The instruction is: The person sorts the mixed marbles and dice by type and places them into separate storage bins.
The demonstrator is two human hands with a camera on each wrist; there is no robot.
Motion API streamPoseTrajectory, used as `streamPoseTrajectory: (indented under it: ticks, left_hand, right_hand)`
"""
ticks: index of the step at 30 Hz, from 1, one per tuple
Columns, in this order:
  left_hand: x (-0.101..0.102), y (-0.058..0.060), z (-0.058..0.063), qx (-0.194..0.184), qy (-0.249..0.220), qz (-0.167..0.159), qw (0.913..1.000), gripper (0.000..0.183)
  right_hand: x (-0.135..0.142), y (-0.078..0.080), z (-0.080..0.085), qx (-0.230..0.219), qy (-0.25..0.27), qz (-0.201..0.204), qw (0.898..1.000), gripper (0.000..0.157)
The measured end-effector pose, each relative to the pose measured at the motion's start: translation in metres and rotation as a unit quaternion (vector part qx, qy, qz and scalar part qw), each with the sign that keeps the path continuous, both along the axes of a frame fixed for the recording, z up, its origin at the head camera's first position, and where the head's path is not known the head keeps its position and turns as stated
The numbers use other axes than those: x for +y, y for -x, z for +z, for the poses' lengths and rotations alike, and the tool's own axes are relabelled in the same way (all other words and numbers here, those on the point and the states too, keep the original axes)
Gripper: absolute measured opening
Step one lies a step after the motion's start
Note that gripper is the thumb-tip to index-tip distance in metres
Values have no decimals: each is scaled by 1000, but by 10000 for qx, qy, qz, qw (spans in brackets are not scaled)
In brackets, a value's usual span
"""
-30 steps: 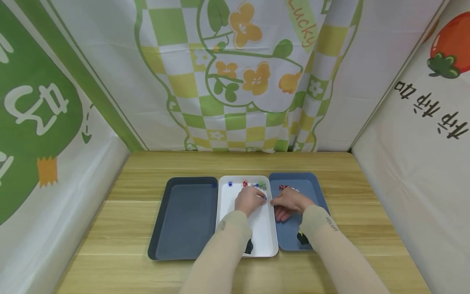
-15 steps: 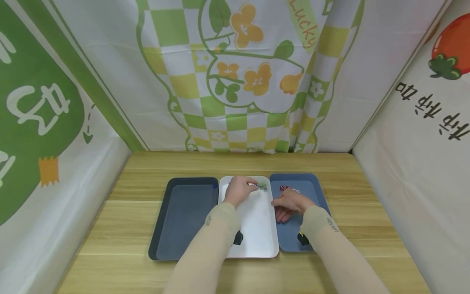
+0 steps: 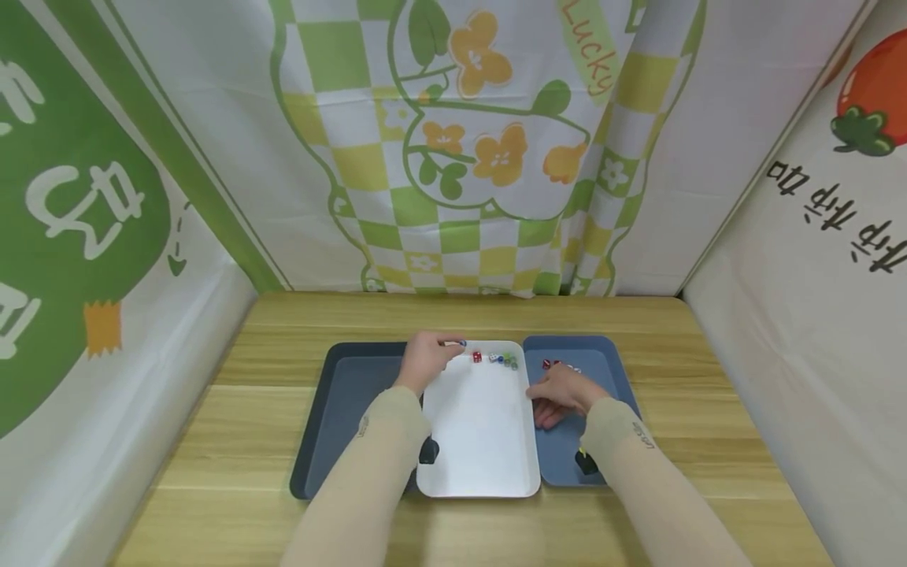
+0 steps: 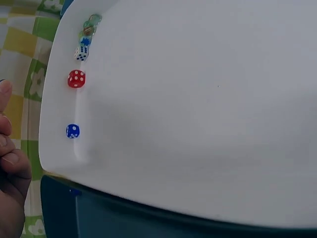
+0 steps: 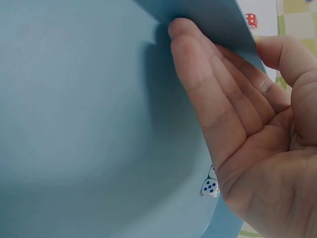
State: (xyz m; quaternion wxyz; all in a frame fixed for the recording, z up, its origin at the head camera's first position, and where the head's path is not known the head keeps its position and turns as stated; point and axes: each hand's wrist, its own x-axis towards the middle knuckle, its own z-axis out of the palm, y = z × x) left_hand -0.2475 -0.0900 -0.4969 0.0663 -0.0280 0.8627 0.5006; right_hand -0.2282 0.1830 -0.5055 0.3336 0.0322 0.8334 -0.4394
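My left hand [image 3: 423, 361] is over the far left corner of the white tray [image 3: 482, 425], by the dark grey tray [image 3: 340, 402]. Its thumb and fingertips pinch a small blue piece [image 3: 463, 342], mostly covered by the fingers. In the left wrist view a blue die [image 4: 73, 131], a red die [image 4: 76, 79], a white die [image 4: 81, 53] and green glass beads [image 4: 94, 21] line the white tray's far end. My right hand [image 5: 247, 109] grips the side wall of the blue tray [image 5: 89, 99], thumb outside and fingers inside.
Red dice [image 3: 546, 365] and white dice [image 5: 210, 187] lie at the blue tray's far end. One blue die [image 4: 75, 192] shows dimly in the dark grey tray. The three trays stand side by side on a wooden table [image 3: 234, 441], with a patterned curtain [image 3: 468, 236] behind.
My left hand has moved left and away from me, from the white tray's right side to its far left corner, carrying the small blue piece. My right hand stays at the blue tray's wall.
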Motion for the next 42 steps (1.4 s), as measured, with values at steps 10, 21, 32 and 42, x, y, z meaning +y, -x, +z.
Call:
streamPoseTrajectory:
  ticks: [10, 21, 32, 42]
  left_hand:
    - [-40, -6, -6, 301, -200, 260, 9990, 25]
    - [-68, -15, -22, 385, -190, 716, 9965, 24]
    - [-79, -18, -33, 302, 268, 904, 9951, 23]
    - [-84, -16, -40, 234, 684, 1098, 9913, 23]
  right_hand:
    - [-1, -2, -2, 97, 23, -157, 9998, 19]
    - [0, -1, -3, 133, 47, -141, 9998, 18]
    - [-1, 0, -2, 105, 16, -118, 9999, 17]
    - [-2, -2, -1, 205, -58, -129, 9997, 17]
